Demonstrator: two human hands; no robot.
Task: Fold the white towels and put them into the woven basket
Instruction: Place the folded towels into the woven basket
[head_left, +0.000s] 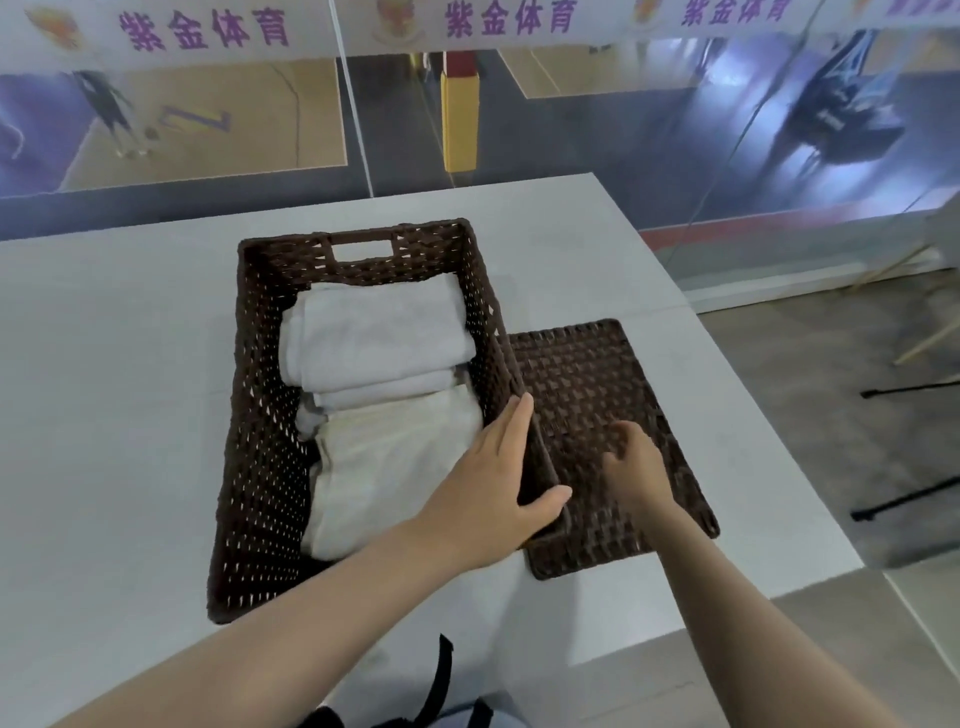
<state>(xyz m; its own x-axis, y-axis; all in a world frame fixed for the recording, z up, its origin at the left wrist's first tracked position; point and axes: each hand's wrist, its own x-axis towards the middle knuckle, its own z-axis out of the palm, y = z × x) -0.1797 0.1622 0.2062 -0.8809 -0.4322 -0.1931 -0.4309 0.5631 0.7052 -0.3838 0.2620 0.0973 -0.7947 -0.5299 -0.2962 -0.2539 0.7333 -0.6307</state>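
A dark brown woven basket (260, 415) stands on the white table (104, 389). Inside it lie folded white towels: one stack (374, 338) at the far end, another (384, 467) nearer me. My left hand (498, 478) rests over the basket's right rim, fingers flat along the inside, thumb hooked on the outside. My right hand (634, 462) hovers with curled fingers over the flat woven lid (597, 384), which lies on the table against the basket's right side. Whether the fingers touch the lid I cannot tell.
The table's right edge (779, 441) runs close beyond the lid. A glass wall (571, 114) stands behind the table. Black straps (441, 680) hang near my body at the bottom. Thin black rods (909, 389) lie on the floor at the right.
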